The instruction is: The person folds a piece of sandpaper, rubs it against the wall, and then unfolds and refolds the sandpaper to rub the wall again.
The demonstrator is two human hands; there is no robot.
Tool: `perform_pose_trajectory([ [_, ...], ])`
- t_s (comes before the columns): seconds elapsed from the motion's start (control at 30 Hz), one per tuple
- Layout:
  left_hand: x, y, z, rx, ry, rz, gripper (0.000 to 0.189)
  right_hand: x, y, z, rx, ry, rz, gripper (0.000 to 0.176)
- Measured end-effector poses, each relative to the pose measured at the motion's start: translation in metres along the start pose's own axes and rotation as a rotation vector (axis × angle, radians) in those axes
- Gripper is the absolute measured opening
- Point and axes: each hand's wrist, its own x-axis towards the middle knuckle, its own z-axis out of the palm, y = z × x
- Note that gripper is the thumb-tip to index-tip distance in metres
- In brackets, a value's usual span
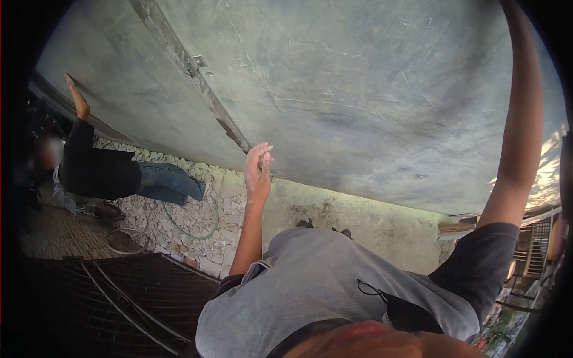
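Observation:
My left hand (258, 173) is raised in front of my body, its fingers loosely curled and a gap showing between them and the thumb; nothing shows in it. It overlaps the lower end of a narrow, worn strip (206, 92) that runs up the grey plastered wall (358, 107). A small metal fitting (198, 61) sits partway along this strip. On the right side, my right arm (518, 131) stretches far up along the wall, and its hand lies beyond the top edge of the view.
Another person (98, 158) stands to the left with one hand on the wall. Rubble (143, 212) and a green hose (209, 232) cover the ground there. A dark mesh panel (113, 298) lies lower left. Concrete floor (364, 230) runs along the wall's base near my feet.

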Motion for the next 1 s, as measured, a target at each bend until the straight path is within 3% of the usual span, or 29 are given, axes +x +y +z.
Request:
perform_pose_trajectory([
  [0.07,0.002,-0.001,-0.002,-0.016,-0.011,-0.011,0.024,-0.048,-0.047,-0.019,0.163,-0.054,-0.189,0.051],
  [0.13,-0.001,-0.005,-0.001,-0.029,-0.011,-0.019,0.024,-0.093,-0.088,-0.050,0.154,-0.391,-0.269,0.052],
  [0.2,-0.002,-0.009,0.000,-0.025,-0.019,-0.035,0.024,-0.135,-0.102,-0.053,0.243,-0.498,-0.318,0.049],
  [0.23,-0.001,-0.011,0.000,-0.017,-0.024,-0.035,0.024,-0.163,-0.106,-0.044,0.244,-0.357,-0.324,0.046],
  [0.37,0.001,-0.011,0.004,-0.010,-0.059,-0.038,0.024,-0.233,-0.106,-0.044,0.230,-0.324,-0.286,0.042],
  [0.5,0.004,-0.014,0.007,0.016,-0.095,-0.035,0.023,-0.267,-0.135,-0.072,0.365,-0.226,0.114,0.026],
  [0.57,0.006,-0.008,0.006,0.062,-0.087,-0.048,0.022,-0.287,-0.162,-0.090,0.660,-0.298,0.334,0.021],
  [0.7,0.008,-0.007,0.011,0.330,-0.295,0.013,0.025,-0.303,-0.239,-0.142,1.310,-0.909,0.840,0.015],
  [0.77,0.004,-0.013,0.017,0.446,-0.386,0.065,0.027,-0.314,-0.267,-0.154,1.870,-1.133,1.160,0.016],
  [0.83,0.002,-0.018,0.023,0.614,-0.522,0.210,0.031,-0.323,-0.293,-0.163,2.333,-1.129,1.219,0.016],
  [0.87,0.000,-0.018,0.027,0.611,-0.528,0.209,0.031,-0.330,-0.309,-0.164,2.329,-1.131,1.226,0.016],
  [0.93,-0.005,-0.016,0.034,0.538,-0.642,0.282,0.036,-0.342,-0.334,-0.161,2.403,-1.489,1.099,0.015],
  [0.97,-0.008,-0.017,0.040,0.538,-0.646,0.281,0.036,-0.344,-0.333,-0.153,1.756,-1.462,0.707,0.016],
  [1.0,-0.011,-0.019,0.047,0.609,-0.697,0.284,0.039,-0.349,-0.330,-0.147,1.759,-1.462,0.706,0.016],
])
